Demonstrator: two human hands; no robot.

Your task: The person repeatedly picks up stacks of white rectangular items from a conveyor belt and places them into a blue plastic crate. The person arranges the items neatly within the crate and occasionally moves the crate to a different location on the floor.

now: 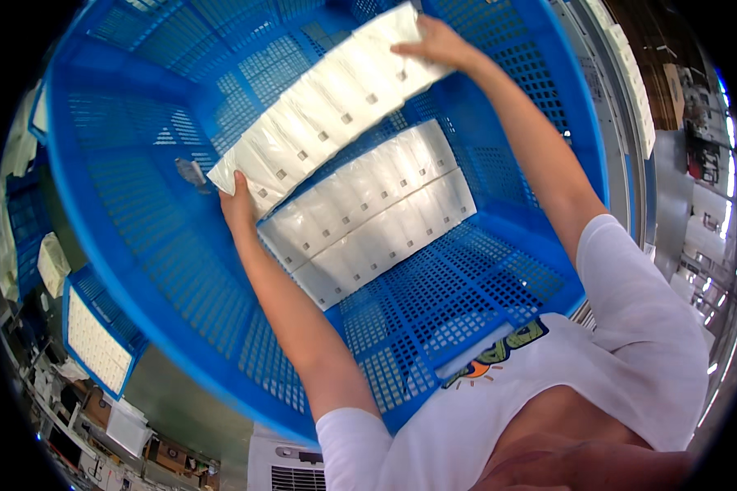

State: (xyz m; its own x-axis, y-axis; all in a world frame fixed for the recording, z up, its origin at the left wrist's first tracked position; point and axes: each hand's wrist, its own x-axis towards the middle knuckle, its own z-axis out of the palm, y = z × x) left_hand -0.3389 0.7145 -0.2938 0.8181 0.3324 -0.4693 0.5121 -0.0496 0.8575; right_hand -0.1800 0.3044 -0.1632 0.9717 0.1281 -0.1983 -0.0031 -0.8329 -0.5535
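Person's two bare hands, both down inside a deep blue plastic basket (135, 233), with a long row of white film-wrapped packs (329, 108) spanning the space between them, tilted up toward the right.

Handling, by judgement: probably light for its length; packs look soft and a little squashable, wrap shiny and likely slick. The row seems to hang together by end pressure or an outer film, cannot tell which. Best hold appears to be at the two ends, squeezed evenly inward; a loose middle could sag or buckle. Hard pinching may crease the wrap.

Left hand (237, 206): closed on the lower left end, thumb on the near face, other fingers largely hidden, so their exact spread cannot be told. Right hand (442, 45): clasps the upper right end, thumb laid over the face, fingers spread fairly wide around the end.

Below the held row, between the fingers' two grips and nearer the body: two similar rows, the farther row (359, 195) and the nearer row (389, 243), side by side. Just left of the left fingers: a clear plastic scrap (190, 173).
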